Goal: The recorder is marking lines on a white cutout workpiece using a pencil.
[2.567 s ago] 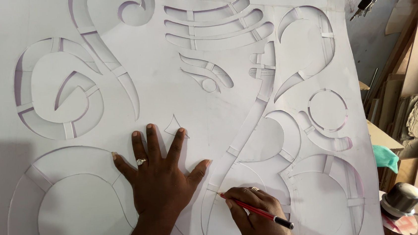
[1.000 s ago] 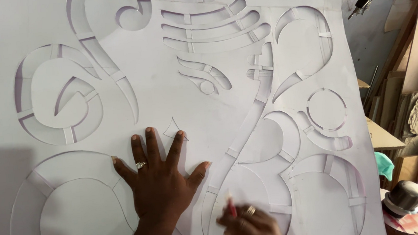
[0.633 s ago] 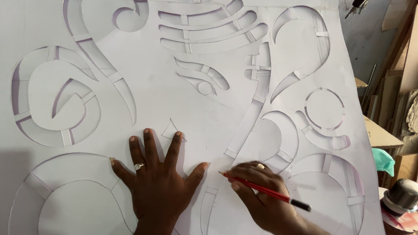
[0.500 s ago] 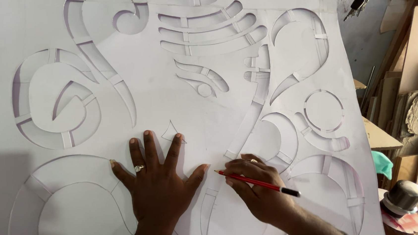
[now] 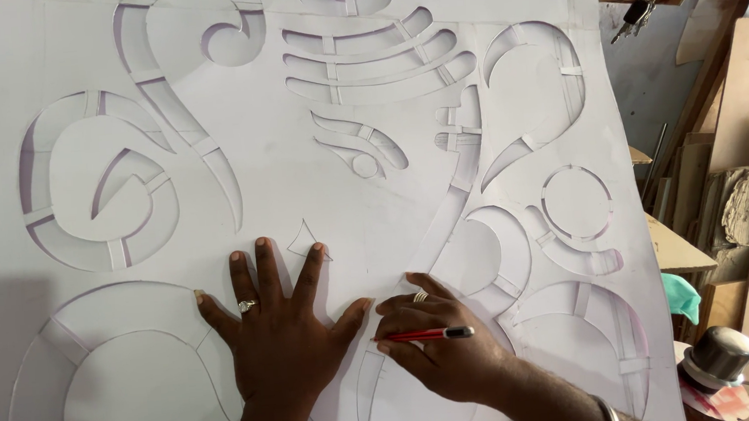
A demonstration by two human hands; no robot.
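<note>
1. At the bottom centre of the frame, the left hand (image 5: pixel 280 343) lies flat on the white stencil sheet (image 5: pixel 301 181), fingers spread wide, a ring on one finger.
2. Just right of it, the right hand (image 5: pixel 444 352) has its grip pinching a red pencil (image 5: pixel 420 334), which lies nearly level with its tip close to the left thumb.
3. Between the left fingers sits a small triangle cut-out (image 5: pixel 306 240).
4. Farther up, curved cut-outs fill the sheet.
5. At the lower right edge stands a metal pot (image 5: pixel 720 357).
</note>
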